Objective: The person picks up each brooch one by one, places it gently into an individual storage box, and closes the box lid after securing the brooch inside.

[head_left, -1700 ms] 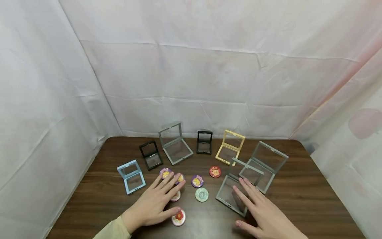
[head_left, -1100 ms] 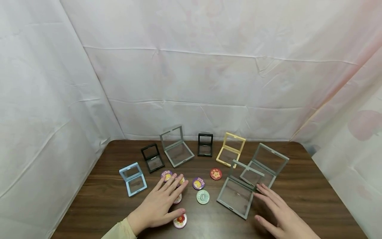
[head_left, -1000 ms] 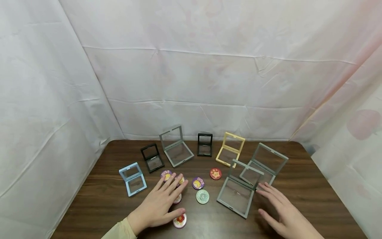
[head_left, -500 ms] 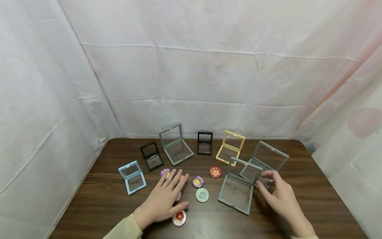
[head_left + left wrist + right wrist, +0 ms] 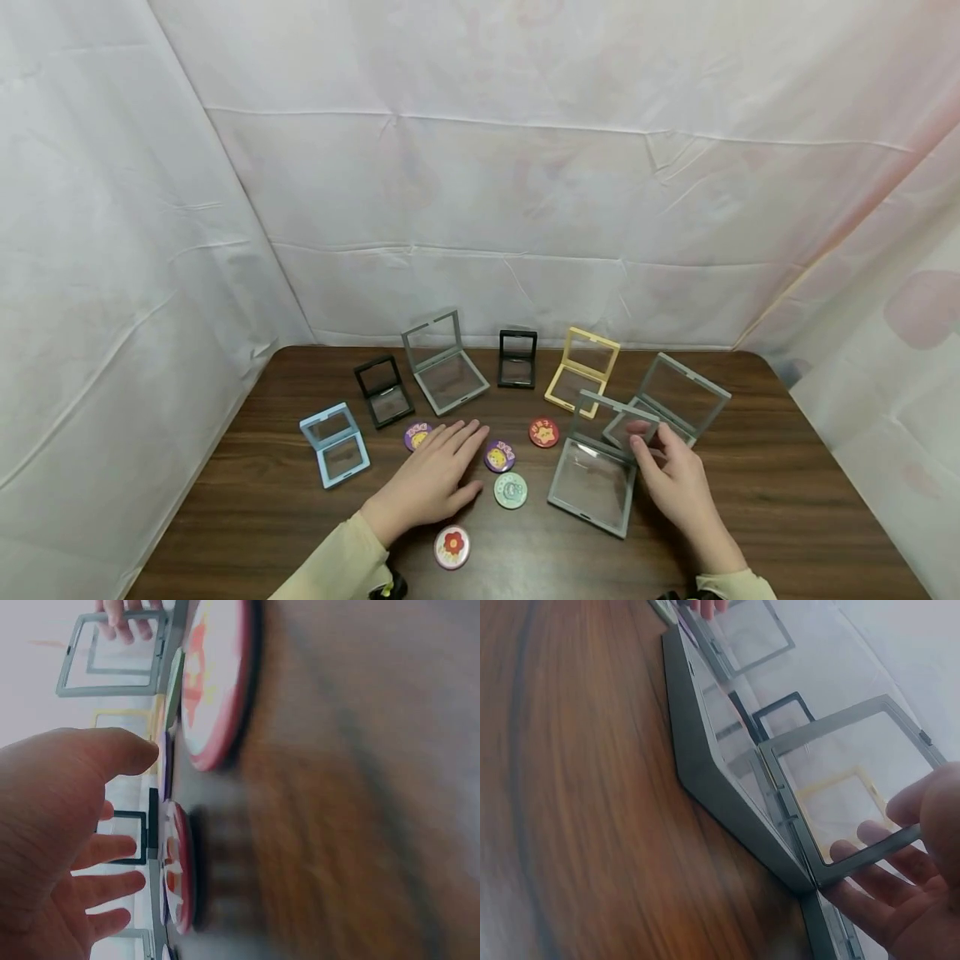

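My right hand (image 5: 678,483) grips the right edge of the raised lid of a large grey display case (image 5: 592,483) with a clear window. In the right wrist view the thumb lies on one side of the lid frame (image 5: 829,871), the other fingers on the far side. My left hand (image 5: 431,479) spreads palm down above the round badges, fingers relaxed, hiding some of them. A purple badge (image 5: 499,456) and a mint green badge (image 5: 511,490) lie right of it. A red-flower badge (image 5: 452,547) lies nearer the front; another pink-rimmed badge (image 5: 178,866) shows under the left fingers.
Several opened cases stand along the back: blue (image 5: 343,460), black (image 5: 390,406), grey (image 5: 450,383), another black (image 5: 517,372) and yellow (image 5: 577,389). A second large grey case (image 5: 678,400) stands behind the gripped one. A red star badge (image 5: 543,432) lies mid-table. White curtains surround the table.
My right hand drew back rightward from over the grey case, then came up and took hold of its lid edge. The case turned slightly. My left hand shifted a little right.
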`<state>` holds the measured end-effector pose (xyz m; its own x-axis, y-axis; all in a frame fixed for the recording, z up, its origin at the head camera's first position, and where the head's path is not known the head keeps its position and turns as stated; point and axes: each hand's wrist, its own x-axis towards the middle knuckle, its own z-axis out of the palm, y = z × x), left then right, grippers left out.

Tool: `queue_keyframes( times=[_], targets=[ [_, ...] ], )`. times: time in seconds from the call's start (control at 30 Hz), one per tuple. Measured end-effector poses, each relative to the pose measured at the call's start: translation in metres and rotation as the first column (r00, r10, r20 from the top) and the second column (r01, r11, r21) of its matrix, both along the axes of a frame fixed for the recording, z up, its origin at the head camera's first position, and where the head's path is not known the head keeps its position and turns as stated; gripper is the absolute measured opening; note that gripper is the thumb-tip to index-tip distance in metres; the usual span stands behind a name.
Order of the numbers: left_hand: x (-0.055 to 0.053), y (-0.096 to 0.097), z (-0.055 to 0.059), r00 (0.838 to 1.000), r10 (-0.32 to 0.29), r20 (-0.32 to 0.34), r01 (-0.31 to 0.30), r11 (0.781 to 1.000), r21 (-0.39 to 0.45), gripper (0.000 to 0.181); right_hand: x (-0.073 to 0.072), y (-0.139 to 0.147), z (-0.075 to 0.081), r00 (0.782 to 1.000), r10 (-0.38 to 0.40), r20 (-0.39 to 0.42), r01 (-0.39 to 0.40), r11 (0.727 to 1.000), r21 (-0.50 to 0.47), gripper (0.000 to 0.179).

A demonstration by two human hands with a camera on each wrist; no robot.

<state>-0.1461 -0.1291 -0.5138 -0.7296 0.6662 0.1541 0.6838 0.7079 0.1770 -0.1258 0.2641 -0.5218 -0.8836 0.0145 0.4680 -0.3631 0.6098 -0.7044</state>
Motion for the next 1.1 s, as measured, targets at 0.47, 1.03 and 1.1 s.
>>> queue_keyframes(
  times=[0.47,1.03,1.1],
  targets=[
    [-0.021,0.018,0.005,0.999,0.009,0.05,-0.01,1.0,0.01,0.062,-0.01,-0.019,-0.005,0.996,0.071,0.046,-0.067,0.995,-0.076,0.02],
    [-0.03,0.028,0.006,0.996,0.003,0.087,-0.006,0.999,0.038,0.052,-0.005,-0.023,-0.018,0.998,0.029,0.059,-0.002,0.912,-0.41,0.026],
    [-0.03,0.027,0.004,0.995,0.01,0.096,-0.015,0.999,0.049,0.051,-0.005,-0.023,-0.019,0.998,0.022,0.056,0.002,0.918,-0.397,0.025]
  ],
)
